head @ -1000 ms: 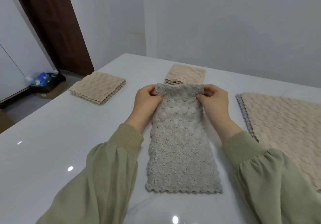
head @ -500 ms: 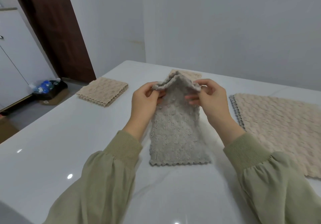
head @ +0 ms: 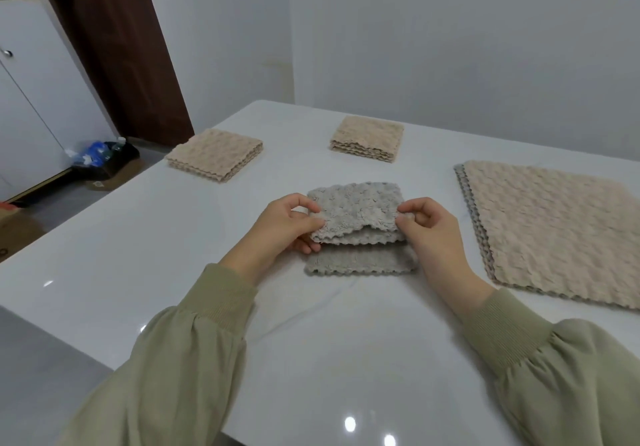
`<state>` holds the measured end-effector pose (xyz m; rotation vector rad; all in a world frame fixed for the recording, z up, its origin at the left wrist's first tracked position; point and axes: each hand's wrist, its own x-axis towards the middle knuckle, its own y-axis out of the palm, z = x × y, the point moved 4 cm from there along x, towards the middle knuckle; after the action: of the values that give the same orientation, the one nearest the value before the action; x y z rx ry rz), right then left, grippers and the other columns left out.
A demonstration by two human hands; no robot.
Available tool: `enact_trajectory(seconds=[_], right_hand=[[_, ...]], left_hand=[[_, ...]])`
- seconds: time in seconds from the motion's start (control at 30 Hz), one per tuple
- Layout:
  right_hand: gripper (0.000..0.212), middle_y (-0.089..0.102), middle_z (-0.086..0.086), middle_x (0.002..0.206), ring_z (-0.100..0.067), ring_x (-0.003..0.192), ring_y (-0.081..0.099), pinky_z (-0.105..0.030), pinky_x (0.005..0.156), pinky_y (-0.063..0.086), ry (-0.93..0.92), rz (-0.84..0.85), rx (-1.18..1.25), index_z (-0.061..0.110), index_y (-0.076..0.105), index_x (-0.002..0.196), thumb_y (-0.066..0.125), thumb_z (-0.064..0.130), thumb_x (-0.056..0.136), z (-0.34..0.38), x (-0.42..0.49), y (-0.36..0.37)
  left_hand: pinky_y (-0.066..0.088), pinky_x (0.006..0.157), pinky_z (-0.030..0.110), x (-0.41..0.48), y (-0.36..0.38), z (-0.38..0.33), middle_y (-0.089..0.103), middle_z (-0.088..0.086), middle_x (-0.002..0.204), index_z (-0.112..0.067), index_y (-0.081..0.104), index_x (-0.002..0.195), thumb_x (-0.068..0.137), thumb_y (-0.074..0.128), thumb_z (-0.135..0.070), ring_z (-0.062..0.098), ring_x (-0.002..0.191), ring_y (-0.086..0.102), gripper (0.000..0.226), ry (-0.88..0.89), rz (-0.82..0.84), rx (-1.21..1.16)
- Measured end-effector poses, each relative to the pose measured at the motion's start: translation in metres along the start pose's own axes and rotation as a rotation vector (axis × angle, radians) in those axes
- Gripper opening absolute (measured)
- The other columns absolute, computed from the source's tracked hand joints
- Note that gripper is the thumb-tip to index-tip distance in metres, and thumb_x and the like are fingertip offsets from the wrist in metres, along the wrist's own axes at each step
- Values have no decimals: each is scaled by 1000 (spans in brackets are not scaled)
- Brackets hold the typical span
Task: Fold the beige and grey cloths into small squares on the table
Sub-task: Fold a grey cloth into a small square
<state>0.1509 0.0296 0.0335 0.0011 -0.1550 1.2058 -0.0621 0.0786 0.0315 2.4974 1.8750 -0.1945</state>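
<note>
A grey textured cloth [head: 356, 217] lies folded over on the white table [head: 138, 245] in front of me. Its upper layer is pulled toward me and stops short of the lower layer's near edge. My left hand [head: 289, 224] pinches the upper layer's left corner. My right hand [head: 429, 229] pinches its right corner. Both hands hold that edge a little above the lower layer. At the right lies a flat stack of unfolded cloths [head: 561, 227], beige on top with grey edges showing beneath.
Two piles of folded beige squares sit farther back, the left pile [head: 214, 155] near the table's left edge and the middle pile [head: 369, 138] behind the grey cloth. Left of the table are a brown door, white cabinets and a bin with bottles [head: 104, 158] on the floor.
Both hands lifted the grey strip's far end and carried it toward me, folding the cloth in half over itself. The strip now lies as a short doubled piece.
</note>
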Motion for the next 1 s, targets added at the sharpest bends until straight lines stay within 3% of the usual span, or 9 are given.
enact_trajectory(seconds=[0.17,0.3,0.4,0.5,0.67,0.77,0.87,0.9,1.0], right_hand=[[15,38,2,51,-2,40,31,-12,39,29,-27,42,-131,6,61,84,50,-4,86,2,-19,0],[20,37,13,39,0,36,37,-9,38,29,-46,43,-218,3,60,82,44,-10,83,3,-22,0],[21,43,11,44,-1,40,40,-12,42,32,-80,36,-327,12,60,77,47,-5,80,0,-21,0],[21,48,3,54,-8,50,42,-24,51,35,-93,33,-435,21,60,74,50,2,78,-6,-19,-1],[21,53,5,56,-8,52,44,-23,53,35,-145,56,-559,24,57,73,51,5,78,-6,-18,0],[17,48,6,55,-8,54,44,-22,53,35,-166,85,-664,23,57,75,52,7,79,-8,-18,2],[15,50,7,57,-8,57,46,-23,55,35,-186,101,-733,22,58,79,52,8,78,-9,-17,3],[15,52,6,58,-9,58,47,-26,55,36,-191,105,-745,21,58,80,52,8,78,-9,-17,4],[14,54,5,60,-13,59,48,-29,56,34,-214,120,-771,21,59,82,52,9,78,-9,-18,5]], left_hand=[[45,44,23,-12,-9,1,48,-1,51,-7,57,97,86,64,-3,18,46,58,13,2,126,154],[45,44,24,-15,-9,2,45,3,53,-8,58,95,85,66,-4,18,44,57,13,3,178,222],[46,45,25,-15,-8,3,41,7,56,-8,59,93,85,65,-3,19,44,57,12,7,200,268],[46,44,24,-17,-6,3,39,8,56,-8,58,91,85,66,-1,19,43,57,12,6,213,278],[36,48,23,-16,-6,2,41,4,52,-11,60,87,84,66,-3,14,41,45,10,42,205,408],[36,50,23,-15,-4,1,51,-3,47,-12,65,78,85,60,-4,13,43,42,12,158,94,509],[42,59,31,-19,-3,-8,61,5,62,-11,67,70,84,54,-20,21,59,52,21,490,-306,616],[43,64,28,-23,0,-11,62,3,67,-12,68,72,85,52,-23,18,66,52,23,604,-408,650],[36,87,16,-24,19,-14,66,-2,96,-12,72,99,91,43,-28,13,97,49,34,758,-360,721]])
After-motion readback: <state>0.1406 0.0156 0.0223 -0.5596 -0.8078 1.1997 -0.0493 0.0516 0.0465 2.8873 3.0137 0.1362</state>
